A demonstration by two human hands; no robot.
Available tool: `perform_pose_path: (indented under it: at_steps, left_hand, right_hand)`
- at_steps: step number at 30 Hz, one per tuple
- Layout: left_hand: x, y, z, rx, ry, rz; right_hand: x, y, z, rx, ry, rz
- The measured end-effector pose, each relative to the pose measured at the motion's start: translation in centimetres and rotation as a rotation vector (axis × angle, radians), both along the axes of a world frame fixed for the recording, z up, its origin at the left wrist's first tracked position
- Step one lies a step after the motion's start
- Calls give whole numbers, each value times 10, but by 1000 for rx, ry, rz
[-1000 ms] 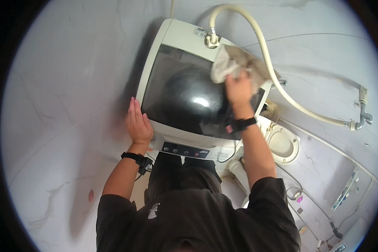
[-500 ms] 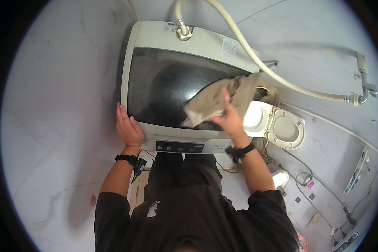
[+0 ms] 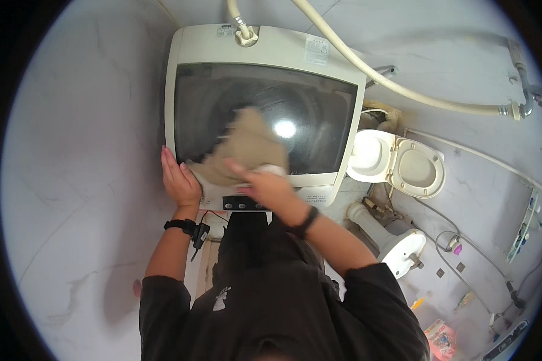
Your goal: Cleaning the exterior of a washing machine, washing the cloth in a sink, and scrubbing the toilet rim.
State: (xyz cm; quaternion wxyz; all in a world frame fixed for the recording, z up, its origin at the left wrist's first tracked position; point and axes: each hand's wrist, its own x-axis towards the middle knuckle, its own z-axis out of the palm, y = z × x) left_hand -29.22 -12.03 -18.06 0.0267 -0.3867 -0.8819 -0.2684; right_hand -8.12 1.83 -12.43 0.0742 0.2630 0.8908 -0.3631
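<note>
A white top-loading washing machine (image 3: 283,48) with a dark see-through lid (image 3: 319,120) stands in front of me. My right hand (image 3: 270,191) grips a tan cloth (image 3: 247,144), which lies spread over the front left part of the lid and its front rim. The cloth and fingers are slightly blurred, and the cloth partly hides the control panel's surroundings. Against the machine's front left corner rests my left hand (image 3: 179,179), flat with its fingers stretched out and nothing in it. A black band with a small device is on my left wrist.
A cream hose (image 3: 367,69) runs from the machine's back to a wall tap (image 3: 527,99). At the right is a toilet (image 3: 373,157) with its lid up. A white pedestal basin (image 3: 403,249) stands nearer me. A tiled wall (image 3: 90,150) rises close on the left.
My right hand has swept the cloth from the lid's right side to its front left. My left hand stays at the corner. The view has shifted slightly.
</note>
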Motion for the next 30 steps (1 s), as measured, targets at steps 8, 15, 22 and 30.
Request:
perform_pose_path:
  at_steps: [8, 15, 22, 30]
  left_hand:
    - [0, 5, 5, 7, -8, -30]
    - [5, 7, -3, 23, 17, -31]
    - [0, 0, 3, 26, 40, -42]
    - [-1, 1, 0, 17, -3, -22]
  right_hand:
    - [105, 114, -38, 627, 22, -637]
    - [-118, 54, 2, 563, 217, 57]
    - [-41, 118, 11, 236, 161, -155]
    - [70, 38, -25, 587, -51, -346]
